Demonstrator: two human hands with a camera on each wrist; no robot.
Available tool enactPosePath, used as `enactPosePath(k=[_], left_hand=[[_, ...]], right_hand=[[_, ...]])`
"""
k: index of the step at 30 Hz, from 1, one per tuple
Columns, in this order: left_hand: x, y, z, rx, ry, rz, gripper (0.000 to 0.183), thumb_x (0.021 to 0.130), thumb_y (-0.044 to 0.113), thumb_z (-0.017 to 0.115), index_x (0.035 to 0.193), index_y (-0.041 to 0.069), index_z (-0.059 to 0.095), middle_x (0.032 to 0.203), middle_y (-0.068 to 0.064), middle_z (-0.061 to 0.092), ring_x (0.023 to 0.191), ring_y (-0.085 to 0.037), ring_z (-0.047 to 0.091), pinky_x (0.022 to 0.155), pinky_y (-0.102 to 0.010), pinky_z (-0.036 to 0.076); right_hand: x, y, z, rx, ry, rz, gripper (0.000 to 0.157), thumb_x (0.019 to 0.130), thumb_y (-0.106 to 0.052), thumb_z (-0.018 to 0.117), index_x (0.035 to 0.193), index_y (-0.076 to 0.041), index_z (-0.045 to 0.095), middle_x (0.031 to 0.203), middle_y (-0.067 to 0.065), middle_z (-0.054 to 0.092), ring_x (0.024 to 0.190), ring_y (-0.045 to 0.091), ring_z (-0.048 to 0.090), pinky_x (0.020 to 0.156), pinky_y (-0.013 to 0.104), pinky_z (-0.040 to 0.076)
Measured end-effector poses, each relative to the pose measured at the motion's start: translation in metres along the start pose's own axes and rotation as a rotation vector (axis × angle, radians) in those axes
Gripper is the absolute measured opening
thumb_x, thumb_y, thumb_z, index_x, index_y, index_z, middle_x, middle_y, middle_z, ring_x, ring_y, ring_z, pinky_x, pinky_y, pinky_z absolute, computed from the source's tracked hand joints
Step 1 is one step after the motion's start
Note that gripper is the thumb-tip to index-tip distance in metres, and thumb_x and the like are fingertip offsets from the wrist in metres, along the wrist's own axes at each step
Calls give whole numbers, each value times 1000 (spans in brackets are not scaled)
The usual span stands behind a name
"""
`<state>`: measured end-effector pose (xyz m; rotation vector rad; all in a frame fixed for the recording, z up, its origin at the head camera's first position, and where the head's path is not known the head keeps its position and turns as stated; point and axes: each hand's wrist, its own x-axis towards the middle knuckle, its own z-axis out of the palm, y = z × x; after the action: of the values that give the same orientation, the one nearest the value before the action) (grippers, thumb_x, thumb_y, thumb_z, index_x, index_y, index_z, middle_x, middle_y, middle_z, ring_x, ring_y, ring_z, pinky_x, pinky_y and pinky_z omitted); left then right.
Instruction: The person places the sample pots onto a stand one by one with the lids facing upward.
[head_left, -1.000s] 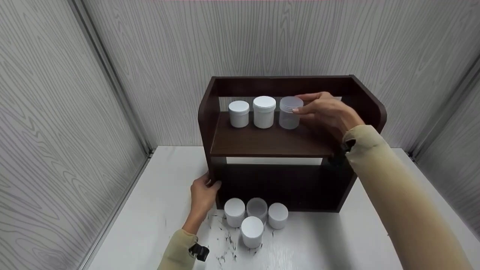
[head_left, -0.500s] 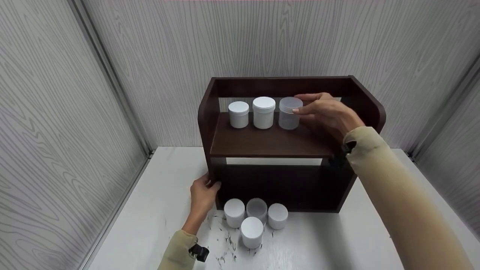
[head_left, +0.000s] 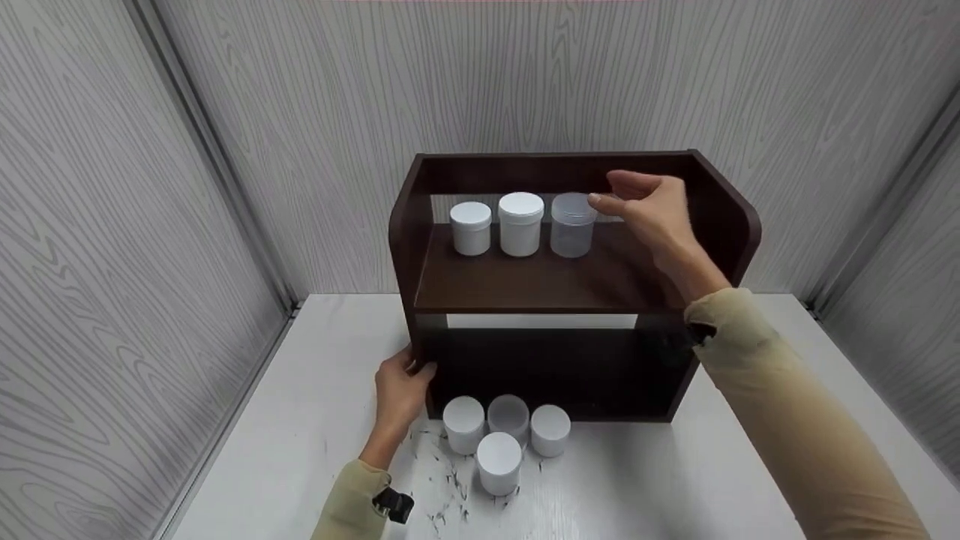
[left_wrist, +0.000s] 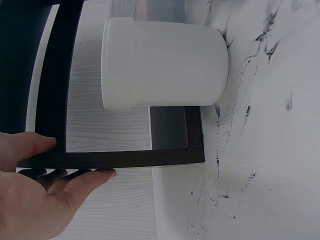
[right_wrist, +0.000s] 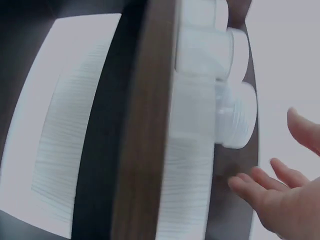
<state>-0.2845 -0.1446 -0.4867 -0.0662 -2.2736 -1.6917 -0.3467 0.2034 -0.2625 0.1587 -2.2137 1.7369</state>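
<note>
Your right hand (head_left: 657,216) has its fingers spread beside the clear jar (head_left: 571,234) on the shelf (head_left: 495,286), while your left hand (head_left: 400,388) pinches the side panel (head_left: 409,240); the jar looks light, stiff, slippery, best gripped below its lid (head_left: 573,207).

Soft shadows, right wrist view (hazy)

The clear jar (head_left: 571,235) (faintly frosted, its lid on) stands upright on the upper board of the dark brown shelf (head_left: 517,291), back from the front edge, between the shelf's tall, round-cornered side panels.
</note>
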Motion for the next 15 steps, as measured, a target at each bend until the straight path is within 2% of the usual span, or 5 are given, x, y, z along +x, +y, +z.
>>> enactPosePath(k=[3,7,11,15], left_hand=[[0,-1,1,1,1,-5,46,99,3,66,142,-13,57,137,-31,62,123,-45,64,97,-46,57],[0,-1,1,0,-3,-7,46,99,3,66,142,-12,57,137,-31,62,123,-44,64,97,-46,57],[1,-1,1,2,4,-8,45,98,3,67,140,-11,60,136,-31,63,122,-43,65,97,-46,57],[2,0,0,1,10,-8,45,98,3,67,140,-11,60,136,-31,63,122,-43,65,98,-47,57]], right_hand=[[-16,-2,5,-37,52,-137,52,86,-13,88,132,4,71,136,17,69,132,26,61,110,36,49],[-41,-4,7,-56,77,-257,43,85,-9,89,123,4,76,125,13,75,123,21,67,104,34,54],[-68,-5,6,-9,65,-312,34,84,-5,89,116,4,78,115,13,77,111,17,71,97,32,57],[-94,0,1,50,44,-334,28,84,-1,88,110,2,80,108,14,78,102,18,74,90,29,59]])
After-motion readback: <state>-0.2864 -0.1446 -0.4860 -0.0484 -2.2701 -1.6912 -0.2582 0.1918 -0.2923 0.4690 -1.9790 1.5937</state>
